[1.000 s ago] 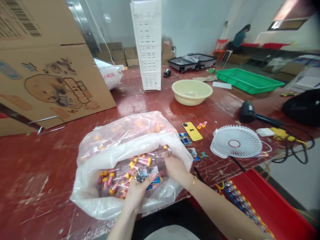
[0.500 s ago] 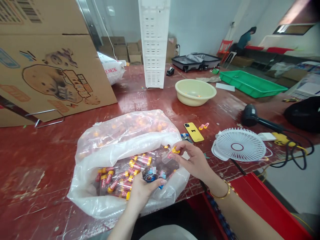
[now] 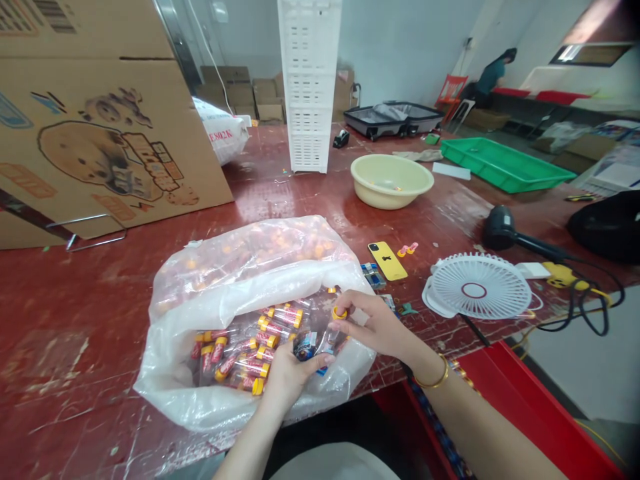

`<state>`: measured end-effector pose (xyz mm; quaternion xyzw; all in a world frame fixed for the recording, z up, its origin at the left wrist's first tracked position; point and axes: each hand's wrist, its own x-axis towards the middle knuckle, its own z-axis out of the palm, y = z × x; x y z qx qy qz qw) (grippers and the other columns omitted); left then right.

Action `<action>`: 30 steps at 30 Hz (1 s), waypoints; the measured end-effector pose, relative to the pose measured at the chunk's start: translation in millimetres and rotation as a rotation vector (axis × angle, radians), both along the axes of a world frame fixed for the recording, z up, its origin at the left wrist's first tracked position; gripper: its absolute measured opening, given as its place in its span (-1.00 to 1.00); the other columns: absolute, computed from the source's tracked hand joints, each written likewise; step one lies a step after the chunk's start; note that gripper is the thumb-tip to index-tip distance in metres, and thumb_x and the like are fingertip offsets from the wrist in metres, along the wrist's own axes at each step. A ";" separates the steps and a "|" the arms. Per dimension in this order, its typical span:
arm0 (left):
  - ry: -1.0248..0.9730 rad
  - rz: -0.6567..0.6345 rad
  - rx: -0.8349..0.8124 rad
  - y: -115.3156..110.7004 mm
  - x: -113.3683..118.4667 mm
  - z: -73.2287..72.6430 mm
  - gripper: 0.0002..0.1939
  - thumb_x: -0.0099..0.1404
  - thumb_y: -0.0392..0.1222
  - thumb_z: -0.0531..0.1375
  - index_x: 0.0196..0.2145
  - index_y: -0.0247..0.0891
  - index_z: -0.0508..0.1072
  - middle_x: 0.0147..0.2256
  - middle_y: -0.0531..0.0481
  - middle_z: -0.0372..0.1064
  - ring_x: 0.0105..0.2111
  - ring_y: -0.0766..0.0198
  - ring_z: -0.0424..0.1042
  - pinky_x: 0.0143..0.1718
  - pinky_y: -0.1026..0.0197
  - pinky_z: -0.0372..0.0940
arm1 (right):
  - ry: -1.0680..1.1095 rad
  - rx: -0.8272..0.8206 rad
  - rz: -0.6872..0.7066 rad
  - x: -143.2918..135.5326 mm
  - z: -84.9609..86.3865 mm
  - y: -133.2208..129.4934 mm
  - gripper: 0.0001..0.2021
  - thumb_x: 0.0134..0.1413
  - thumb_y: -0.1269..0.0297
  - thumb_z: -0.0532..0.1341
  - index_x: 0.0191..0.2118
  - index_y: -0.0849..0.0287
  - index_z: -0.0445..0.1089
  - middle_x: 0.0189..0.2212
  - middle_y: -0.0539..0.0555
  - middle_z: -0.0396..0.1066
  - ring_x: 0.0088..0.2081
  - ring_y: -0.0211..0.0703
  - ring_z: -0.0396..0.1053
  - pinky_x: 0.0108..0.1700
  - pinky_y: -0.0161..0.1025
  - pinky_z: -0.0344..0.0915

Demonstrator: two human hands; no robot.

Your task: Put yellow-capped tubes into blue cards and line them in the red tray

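A large translucent plastic bag point(image 3: 175, 407) lies with its mouth rolled open on the red table. Inside are several clear tubes point(image 3: 270, 330) with yellow caps and red-and-white labels. Over the bag's right part, my right hand point(image 3: 373, 323) pinches a clear tube by its yellow end point(image 3: 340, 312), held roughly upright. Low at the bag's front edge, my left hand point(image 3: 293, 377) is closed on a shiny dark-blue package point(image 3: 305, 347), partly hidden by the fingers. The tube's lower end comes close to the left thumb; whether they touch, I cannot tell.
Right of the bag lie a yellow phone point(image 3: 387, 261), a white fan point(image 3: 475, 287) and a black hair dryer point(image 3: 503, 230). Behind stand a cream basin point(image 3: 393, 193), a green tray point(image 3: 505, 167) and a white basket tower point(image 3: 309, 93). A cardboard box point(image 3: 115, 133) fills the left.
My right hand has moved a little left and down, turning the tube from slanted to nearly upright and bringing it toward my left hand. My left hand stays almost in place.
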<state>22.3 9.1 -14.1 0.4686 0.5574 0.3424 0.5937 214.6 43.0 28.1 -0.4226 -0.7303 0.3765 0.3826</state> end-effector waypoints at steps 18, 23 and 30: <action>-0.582 0.198 -0.403 1.6 28.4 20.1 -0.65 0.02 -0.04 0.39 -0.32 -0.38 0.56 -0.44 -0.15 0.56 -0.43 0.14 0.53 -0.37 0.18 0.41 | 0.254 -0.290 -0.039 -28.7 -43.4 -47.3 -0.15 -0.39 0.32 0.49 0.05 0.02 0.03 -0.02 0.11 0.18 -0.03 -0.04 0.29 -0.12 -0.17 0.38; -0.520 0.041 -0.246 -1.8 22.5 25.1 -0.66 0.03 -0.14 0.40 -0.23 -0.34 0.57 -0.36 -0.10 0.58 -0.34 0.15 0.53 -0.25 0.19 0.37 | 0.217 -0.193 -0.156 -31.3 -40.2 -50.5 -0.34 -0.25 0.43 0.36 -0.01 0.05 0.03 -0.10 0.09 0.16 -0.06 -0.08 0.29 -0.12 -0.19 0.35; -0.509 0.078 -0.200 -7.5 23.2 25.4 -0.65 -0.01 -0.18 0.41 -0.22 -0.33 0.58 -0.35 -0.08 0.59 -0.36 0.14 0.51 -0.24 0.17 0.34 | 0.198 -0.074 -0.181 -31.8 -38.6 -53.4 -0.33 -0.28 0.51 0.29 0.00 0.09 0.02 -0.11 0.08 0.13 -0.06 -0.11 0.26 -0.02 -0.18 0.27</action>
